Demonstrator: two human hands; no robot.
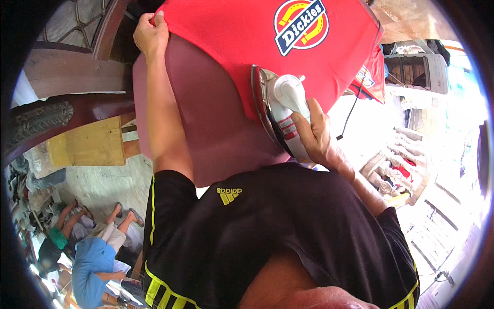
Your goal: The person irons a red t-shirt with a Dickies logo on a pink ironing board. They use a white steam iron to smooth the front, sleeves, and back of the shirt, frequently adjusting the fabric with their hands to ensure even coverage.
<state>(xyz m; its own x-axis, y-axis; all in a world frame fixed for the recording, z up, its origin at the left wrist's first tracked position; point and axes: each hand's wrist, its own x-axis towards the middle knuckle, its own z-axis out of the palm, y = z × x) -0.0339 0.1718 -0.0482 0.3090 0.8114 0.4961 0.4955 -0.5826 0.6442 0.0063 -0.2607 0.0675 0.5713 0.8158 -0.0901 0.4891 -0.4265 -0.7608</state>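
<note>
A red T-shirt [231, 36] with a round printed emblem lies spread over the maroon-covered ironing board [206, 129]. At the shirt's far left corner, my left hand [153, 36] pinches the edge of the cloth between thumb and fingers. My right hand [316, 131] is wrapped round the handle of a white clothes iron [288, 98]. The iron is tilted up on its side at the shirt's near edge, its dark soleplate rim turned to the left. Whether it touches the cloth I cannot tell.
A dark cord [352, 113] hangs right of the iron. Another red printed cloth [371, 74] lies beyond it. A yellow wooden table [87, 143] stands at left, near a dark carved wooden piece [41, 123]. Two people are low at left, one in a blue shirt [92, 265].
</note>
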